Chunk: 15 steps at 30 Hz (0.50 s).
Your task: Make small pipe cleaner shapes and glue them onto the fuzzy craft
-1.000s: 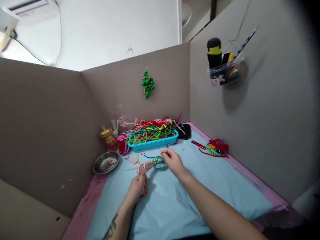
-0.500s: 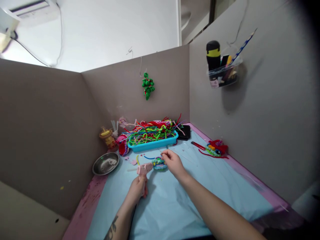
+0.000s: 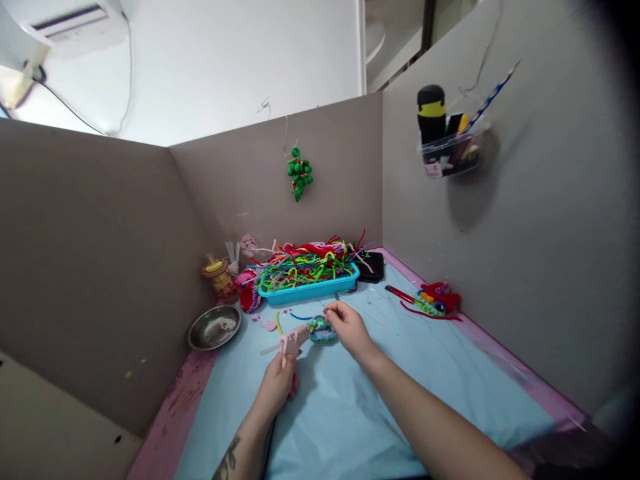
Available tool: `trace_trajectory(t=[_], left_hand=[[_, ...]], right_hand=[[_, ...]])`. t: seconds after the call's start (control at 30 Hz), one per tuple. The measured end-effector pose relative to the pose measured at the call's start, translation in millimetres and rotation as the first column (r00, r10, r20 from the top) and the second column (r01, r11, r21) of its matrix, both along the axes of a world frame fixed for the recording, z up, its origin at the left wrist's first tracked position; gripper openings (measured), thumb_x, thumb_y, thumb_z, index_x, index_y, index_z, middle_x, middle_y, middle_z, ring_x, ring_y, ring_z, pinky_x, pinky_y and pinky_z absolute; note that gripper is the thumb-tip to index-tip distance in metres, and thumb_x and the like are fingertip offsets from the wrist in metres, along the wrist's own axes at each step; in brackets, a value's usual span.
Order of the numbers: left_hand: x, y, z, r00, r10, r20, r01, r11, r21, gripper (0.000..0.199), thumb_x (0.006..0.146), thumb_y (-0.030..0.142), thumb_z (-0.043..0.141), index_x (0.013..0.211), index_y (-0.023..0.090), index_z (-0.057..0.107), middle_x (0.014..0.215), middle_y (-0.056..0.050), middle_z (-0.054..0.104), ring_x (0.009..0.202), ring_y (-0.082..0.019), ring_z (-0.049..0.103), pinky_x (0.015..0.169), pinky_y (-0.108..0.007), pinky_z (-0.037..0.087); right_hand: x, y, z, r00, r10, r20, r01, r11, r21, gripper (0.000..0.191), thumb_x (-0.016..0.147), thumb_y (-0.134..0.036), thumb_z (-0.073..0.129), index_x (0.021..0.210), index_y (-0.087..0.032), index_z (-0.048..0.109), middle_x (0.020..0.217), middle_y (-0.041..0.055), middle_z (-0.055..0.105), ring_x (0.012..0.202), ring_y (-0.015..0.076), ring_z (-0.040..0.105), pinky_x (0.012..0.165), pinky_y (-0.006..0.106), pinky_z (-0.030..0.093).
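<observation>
A pink hot glue gun [image 3: 294, 341] is gripped by my left hand [image 3: 280, 381], fingers wrapped round its handle. A clear glue stick [image 3: 270, 349] pokes out of its back. The nozzle is at the left side of a small blue and green pipe-cleaner piece [image 3: 323, 331], touching or very close to it. My right hand [image 3: 349, 325] is at the piece's upper right, thumb and fingertips pinched together. Something thin and pale shows at the fingertips, too small to name. Behind the piece lie a blue pipe cleaner [image 3: 301, 317] and a yellow one [image 3: 278, 323].
A blue tray [image 3: 310, 291] heaped with coloured pipe cleaners stands at the back. A metal bowl [image 3: 214, 328] with small white bits sits left. A red cutter [image 3: 400, 294] and a colourful pipe-cleaner piece [image 3: 439, 299] lie right. Grey panels [image 3: 280, 173] enclose the table.
The glue gun has tilted, its nozzle end rising and its back end dropping slightly. My right hand stays pinched by the pipe-cleaner piece. The whole view has shifted a little.
</observation>
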<state>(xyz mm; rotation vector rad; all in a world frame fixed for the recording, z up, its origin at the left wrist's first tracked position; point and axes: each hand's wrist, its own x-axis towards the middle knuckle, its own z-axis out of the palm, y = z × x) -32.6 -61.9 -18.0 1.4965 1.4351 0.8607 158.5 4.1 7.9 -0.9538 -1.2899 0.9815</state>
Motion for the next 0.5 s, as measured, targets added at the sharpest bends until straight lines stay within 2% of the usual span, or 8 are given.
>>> trace_trajectory(t=[0.1,0.17,0.23,0.3,0.33,0.4,0.5], left_hand=[[-1.5,-2.6,0.0,0.997,-0.072,-0.025,0.073,0.997,0.014,0.079,0.071,0.078,0.025,0.101,0.011,0.054,0.042,0.003,0.049,0.031,-0.010,0.037,0.035,-0.022,0.026],[-3.5,-6.0,6.9,0.993,-0.086,-0.075,0.087,0.996,0.014,0.072,0.074,0.074,0.028,0.096,0.012,0.058,0.042,0.002,0.050,0.033,-0.012,0.039,0.037,-0.022,0.029],[-10.4,-11.9,20.7,0.988,-0.023,-0.155,0.033,0.998,0.061,0.058,0.075,0.066,0.039,0.092,0.015,0.062,0.049,-0.001,0.057,0.042,-0.015,0.049,0.043,-0.024,0.036],[-26.1,-21.0,38.4,0.961,0.108,-0.255,-0.069,0.985,0.158,0.045,0.071,0.056,0.052,0.092,0.018,0.064,0.067,-0.005,0.066,0.061,-0.021,0.059,0.056,-0.027,0.043],[-37.9,-26.6,47.2,0.927,0.190,-0.325,-0.130,0.972,0.196,0.040,0.069,0.052,0.056,0.091,0.020,0.065,0.074,-0.005,0.068,0.069,-0.024,0.061,0.061,-0.028,0.044],[-68.6,-39.3,61.3,0.823,0.269,-0.501,-0.194,0.961,0.198,0.037,0.074,0.048,0.052,0.099,0.023,0.063,0.085,-0.005,0.069,0.083,-0.027,0.063,0.068,-0.030,0.045],[-122.0,-57.5,67.5,0.656,0.218,-0.722,-0.182,0.975,0.129,0.036,0.075,0.044,0.050,0.103,0.023,0.061,0.099,-0.008,0.068,0.090,-0.028,0.062,0.076,-0.033,0.044]], right_hand=[[0.3,-0.7,1.6,1.000,0.006,-0.001,-0.006,1.000,-0.001,0.014,0.076,-0.030,0.049,0.077,-0.018,0.055,0.063,-0.0003,0.057,0.058,0.0138,0.052,0.054,0.024,0.039],[1.0,-0.6,2.5,1.000,0.000,-0.001,0.000,1.000,0.000,0.014,0.076,-0.030,0.048,0.077,-0.017,0.055,0.064,-0.0001,0.058,0.058,0.0136,0.052,0.054,0.024,0.039],[1.9,0.1,2.6,1.000,-0.012,-0.003,0.012,1.000,0.000,0.014,0.076,-0.030,0.048,0.077,-0.017,0.055,0.064,0.0002,0.058,0.059,0.0137,0.053,0.054,0.024,0.040],[2.7,0.8,2.4,1.000,-0.020,-0.008,0.020,1.000,0.000,0.014,0.076,-0.030,0.049,0.076,-0.018,0.055,0.065,0.0005,0.058,0.060,0.0141,0.054,0.054,0.024,0.040],[2.9,0.9,2.3,1.000,-0.020,-0.010,0.020,1.000,0.001,0.014,0.076,-0.030,0.049,0.076,-0.018,0.055,0.065,0.0006,0.058,0.061,0.0142,0.054,0.054,0.024,0.040],[3.0,0.3,2.6,1.000,-0.013,-0.010,0.013,1.000,-0.003,0.015,0.076,-0.031,0.049,0.076,-0.018,0.055,0.065,0.0006,0.058,0.060,0.0140,0.054,0.054,0.024,0.040],[2.0,-2.4,4.0,1.000,-0.009,0.002,0.009,1.000,-0.006,0.015,0.076,-0.030,0.048,0.077,-0.017,0.056,0.065,0.0004,0.058,0.058,0.0133,0.053,0.053,0.024,0.040]])
